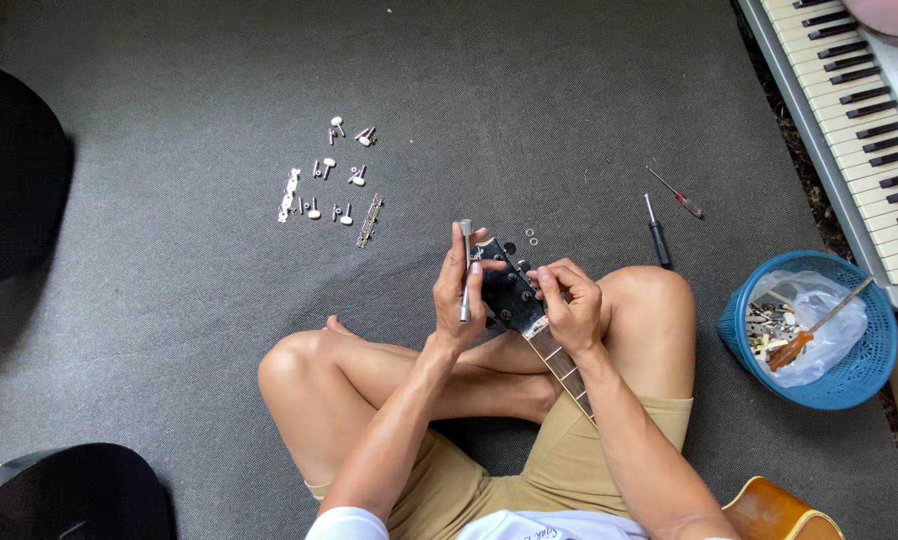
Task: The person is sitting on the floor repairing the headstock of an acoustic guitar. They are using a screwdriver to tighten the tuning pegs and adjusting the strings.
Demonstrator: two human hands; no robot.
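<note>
Here the left grip (pixel 461 295) clasps a metal tool (pixel 465 270); right grip (pixel 569 305) hides the headstock (pixel 509 290).

Black headstock (pixel 509 290), silver socket tool (pixel 465 270).
Beside the headstock: grey carpet (pixel 169 250), blue basket (pixel 849 370), red-handled screwdriver (pixel 687 203), black-and-white keyboard (pixel 869 110), tan shorts (pixel 549 470).

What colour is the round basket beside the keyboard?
Blue, a mesh-sided basket, lined with clear plastic; seen in the head view.
</note>
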